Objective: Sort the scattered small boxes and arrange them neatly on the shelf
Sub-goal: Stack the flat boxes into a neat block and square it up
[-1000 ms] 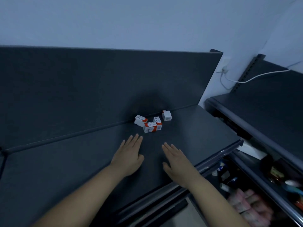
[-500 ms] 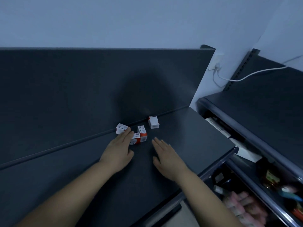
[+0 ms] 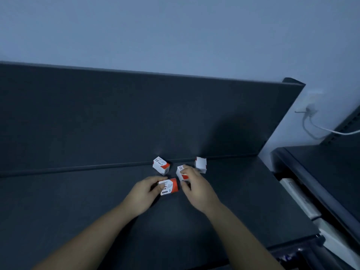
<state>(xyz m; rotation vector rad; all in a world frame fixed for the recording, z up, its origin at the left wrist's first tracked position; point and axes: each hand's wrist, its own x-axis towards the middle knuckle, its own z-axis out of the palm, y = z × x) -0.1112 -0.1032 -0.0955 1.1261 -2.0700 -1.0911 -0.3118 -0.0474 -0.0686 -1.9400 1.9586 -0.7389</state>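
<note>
Four small red-and-white boxes sit clustered on the dark shelf [image 3: 78, 211], near its back panel [image 3: 136, 117]. The left hand [image 3: 144, 193] grasps the front box [image 3: 169, 186] by its white end, thumb and fingers curled round it. Its printed face is up, and its long axis runs roughly 9 to 3 o'clock, red end toward 3. The right hand [image 3: 196, 189] pinches the middle box [image 3: 180, 172] just beyond, fingers over its top. That box's long axis runs about 11 to 5. At 11 o'clock from this pair, the back-left box [image 3: 161, 165] lies against the panel's seam, turned corner-on. At 1 o'clock the back-right box [image 3: 201, 165] stands close to the seam. A neighbouring rack [image 3: 321, 172] at 3 o'clock holds pale packs, too dim to identify.
</note>
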